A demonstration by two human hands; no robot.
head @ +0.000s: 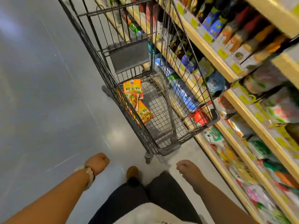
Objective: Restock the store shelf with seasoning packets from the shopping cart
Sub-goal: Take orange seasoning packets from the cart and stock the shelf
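Note:
A dark wire shopping cart [215, 118] stands ahead of me, close beside the shelf. Orange and yellow seasoning packets [135, 101] lie along the left side of its basket floor. The store shelf [239, 101] with wooden edges runs along the right, filled with packets and bottles. My left hand [97, 163] hangs low at the left, fingers curled into a fist, empty, with a beaded bracelet at the wrist. My right hand [188, 169] hangs low at the right, fingers curled loosely, holding nothing. Both hands are short of the cart.
Grey polished floor [48, 94] spreads to the left of the cart. My brown shoe [132, 172] and dark trousers show between my arms. Dark sauce bottles [215, 21] fill the upper shelf; yellow price tags line the shelf edges.

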